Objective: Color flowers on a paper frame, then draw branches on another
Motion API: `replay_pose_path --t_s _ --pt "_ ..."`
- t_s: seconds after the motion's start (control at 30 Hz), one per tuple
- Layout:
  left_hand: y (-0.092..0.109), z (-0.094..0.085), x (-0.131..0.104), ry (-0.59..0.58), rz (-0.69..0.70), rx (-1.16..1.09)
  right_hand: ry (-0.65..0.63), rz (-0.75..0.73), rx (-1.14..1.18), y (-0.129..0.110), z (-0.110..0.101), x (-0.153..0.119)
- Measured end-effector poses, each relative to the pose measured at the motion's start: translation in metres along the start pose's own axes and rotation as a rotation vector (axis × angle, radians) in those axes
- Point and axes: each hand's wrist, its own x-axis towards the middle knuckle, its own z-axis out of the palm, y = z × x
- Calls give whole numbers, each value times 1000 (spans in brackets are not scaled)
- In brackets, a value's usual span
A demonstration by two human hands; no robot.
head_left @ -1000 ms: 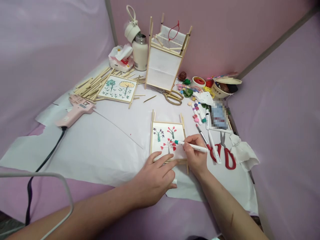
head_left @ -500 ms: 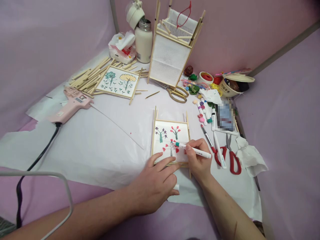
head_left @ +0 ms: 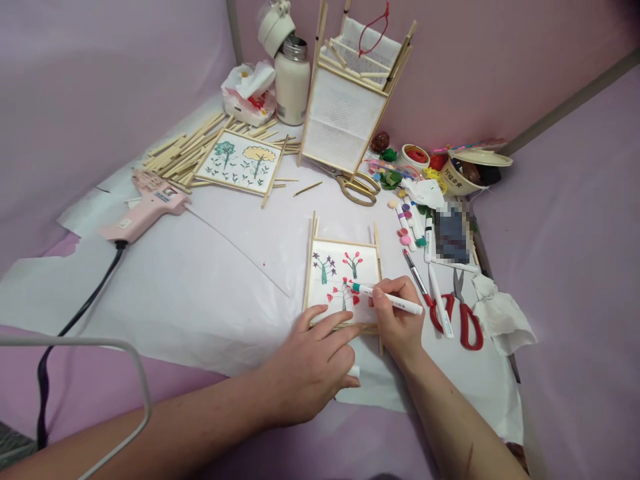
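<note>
A green-ended white plastic marker [head_left: 397,302] is grasped in the right hand [head_left: 399,317]. The square white bamboo-framed panel [head_left: 336,283] is steadied on the worktop [head_left: 227,283] by the left hand [head_left: 316,363], whose partly hidden grip cannot be judged. Two upper flower drawings [head_left: 324,272] appear completed; the lower red-flowered drawing [head_left: 344,299], unfinished.

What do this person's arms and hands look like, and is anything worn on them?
Both the left hand and the right hand are bare, with no glove, ring or watch visible. No sleeve shows on the left forearm or right forearm; the right one bears a thin, line-shaped mark.
</note>
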Motion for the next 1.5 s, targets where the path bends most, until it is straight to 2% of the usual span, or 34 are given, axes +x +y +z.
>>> replay_pose_path --t_s 1.13,1.5 --pt "1 -1 1 15 -9 2 -44 30 38 0 -1 -1" --pt "1 -2 2 2 -20 -21 15 10 -39 -1 1 1"
